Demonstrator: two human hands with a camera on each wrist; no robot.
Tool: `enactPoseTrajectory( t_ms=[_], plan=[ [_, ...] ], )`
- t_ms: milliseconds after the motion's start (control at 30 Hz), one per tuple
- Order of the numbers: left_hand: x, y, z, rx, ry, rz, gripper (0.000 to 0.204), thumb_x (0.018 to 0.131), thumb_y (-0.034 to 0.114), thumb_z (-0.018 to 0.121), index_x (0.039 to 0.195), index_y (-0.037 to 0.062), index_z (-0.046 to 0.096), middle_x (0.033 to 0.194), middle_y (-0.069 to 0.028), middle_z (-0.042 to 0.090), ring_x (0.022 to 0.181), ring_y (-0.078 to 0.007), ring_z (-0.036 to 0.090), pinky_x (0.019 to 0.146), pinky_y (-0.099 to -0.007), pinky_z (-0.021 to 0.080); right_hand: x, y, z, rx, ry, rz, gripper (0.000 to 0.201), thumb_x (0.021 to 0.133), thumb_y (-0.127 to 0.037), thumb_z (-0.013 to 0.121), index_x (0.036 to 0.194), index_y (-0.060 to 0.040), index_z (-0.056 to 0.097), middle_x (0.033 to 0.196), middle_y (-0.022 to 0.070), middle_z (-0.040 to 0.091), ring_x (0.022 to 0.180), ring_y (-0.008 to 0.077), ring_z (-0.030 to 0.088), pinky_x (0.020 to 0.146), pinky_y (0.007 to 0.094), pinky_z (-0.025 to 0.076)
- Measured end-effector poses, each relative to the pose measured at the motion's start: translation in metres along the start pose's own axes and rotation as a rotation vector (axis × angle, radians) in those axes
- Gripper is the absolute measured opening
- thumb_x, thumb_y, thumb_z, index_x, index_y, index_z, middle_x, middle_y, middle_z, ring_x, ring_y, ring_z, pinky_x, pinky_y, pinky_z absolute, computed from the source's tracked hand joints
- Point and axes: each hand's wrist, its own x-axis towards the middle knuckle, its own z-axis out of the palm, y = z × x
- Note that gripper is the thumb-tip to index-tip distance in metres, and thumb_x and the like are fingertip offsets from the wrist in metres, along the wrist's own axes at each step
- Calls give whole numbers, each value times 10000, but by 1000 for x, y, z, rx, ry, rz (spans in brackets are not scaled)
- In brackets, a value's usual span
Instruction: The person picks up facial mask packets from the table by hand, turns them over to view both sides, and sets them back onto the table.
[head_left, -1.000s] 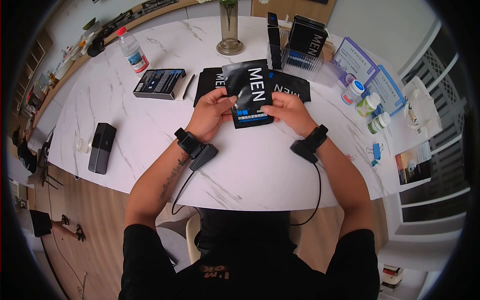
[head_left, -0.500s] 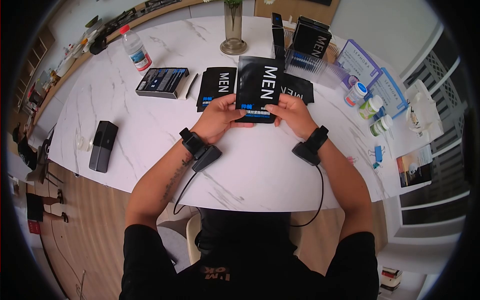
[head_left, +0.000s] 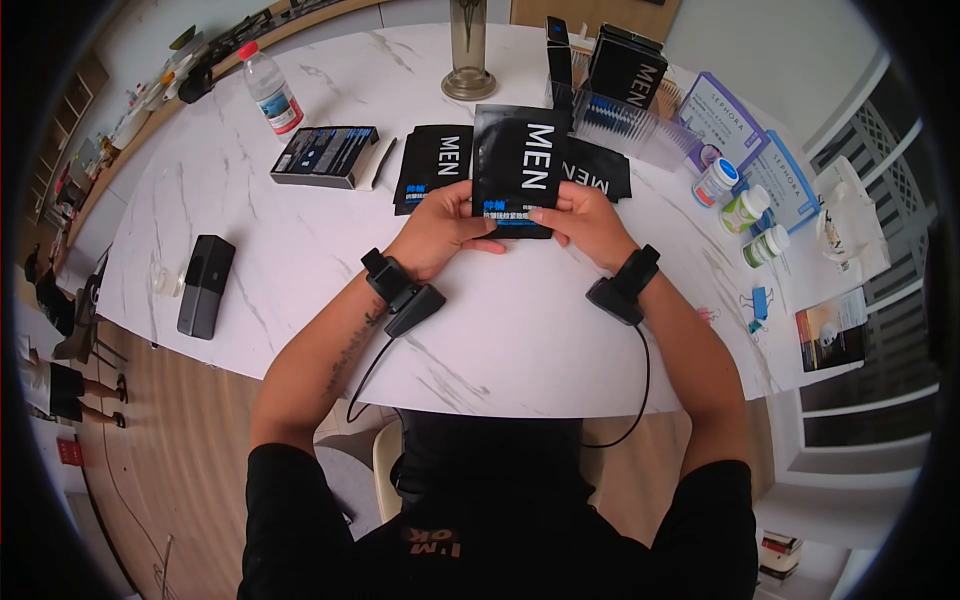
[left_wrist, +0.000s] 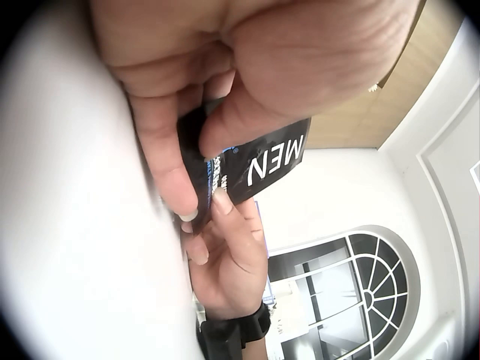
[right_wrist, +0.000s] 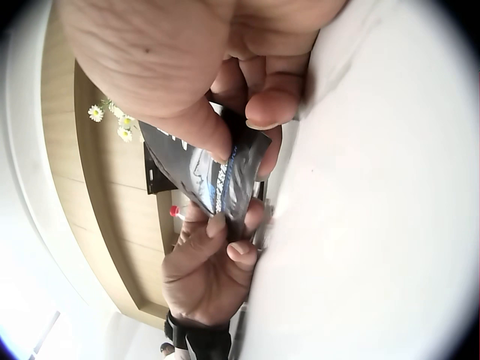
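Observation:
Both hands hold one black foil sachet [head_left: 500,150] with white MEN lettering, raised over the table in front of the body. My left hand [head_left: 438,235] pinches its lower left edge, thumb on the printed face and fingers behind. On the lower right edge, my right hand [head_left: 592,225] pinches it the same way. In the left wrist view the sachet [left_wrist: 262,161] bends slightly between the thumbs; in the right wrist view its foil [right_wrist: 244,180] looks creased near the lower end. More black sachets lie behind it, some at the left [head_left: 430,150] and some at the right [head_left: 605,182].
An opened black box [head_left: 325,152] lies left of the sachets, near a red-capped bottle [head_left: 272,95]. A glass vase [head_left: 468,60] and a clear organizer [head_left: 640,135] stand behind. Several small bottles [head_left: 744,208] are at the right; a dark grey case [head_left: 207,287] lies far left.
The held sachet has shifted right and away from the body and now stands straighter, uncovering more of the left-hand sachets. Both hands keep their pinch on it.

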Motion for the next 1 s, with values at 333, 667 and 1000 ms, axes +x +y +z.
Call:
enactPoseTrajectory(
  t_ms=[333,667,1000],
  plan=[
    [0,0,-3,25,-32,-30,407,898,-97,502,1290,14,497,1158,-110,641,998,-187,654,858,-329,577,-3,-4,3,58,22,14,117,894,-112,650,949,-19,604,812,13,657,576,31,475,498,189,387],
    [-2,3,-1,35,-31,-42,420,890,-97,490,1297,7,487,1166,-126,637,993,-211,660,868,-337,568,3,9,-1,85,36,-23,130,915,-154,632,859,-45,588,749,1,606,560,45,503,516,191,427],
    [0,1,-3,11,-37,-32,391,893,-84,493,1276,-8,496,1158,-134,639,977,-223,669,861,-336,573,2,7,-1,89,43,-30,139,929,-163,614,881,-33,609,782,3,614,571,47,511,523,191,435]
  ],
)
